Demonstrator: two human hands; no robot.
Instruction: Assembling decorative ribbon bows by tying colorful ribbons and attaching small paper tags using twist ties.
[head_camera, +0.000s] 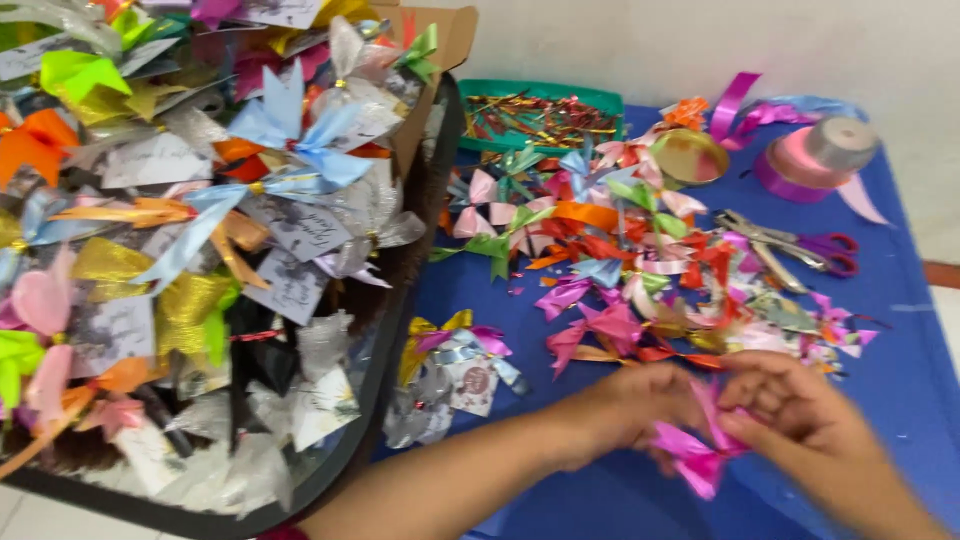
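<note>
In the head view, a pink ribbon bow (697, 452) is pinched between both hands above the blue table (900, 380). It is gripped from one side by the curled fingers of the left hand (640, 405) and from the other by the fingertips of the right hand (790, 405); both hands are blurred, so finer detail cannot be told. Just beyond the bow, farther from the person, a heap of coloured ribbon bows (620, 260) is spread over the table. Scissors (790, 248) with red-purple handles are seen behind the bow, at the heap's right edge. A pink ribbon spool (815, 160) is set well beyond the bow, near the wall. Left of the bow, a wrapped packet (450, 385) with a tag is laid, and farther left a dark tray (400, 330) piled with bow-tied packets is placed.
</note>
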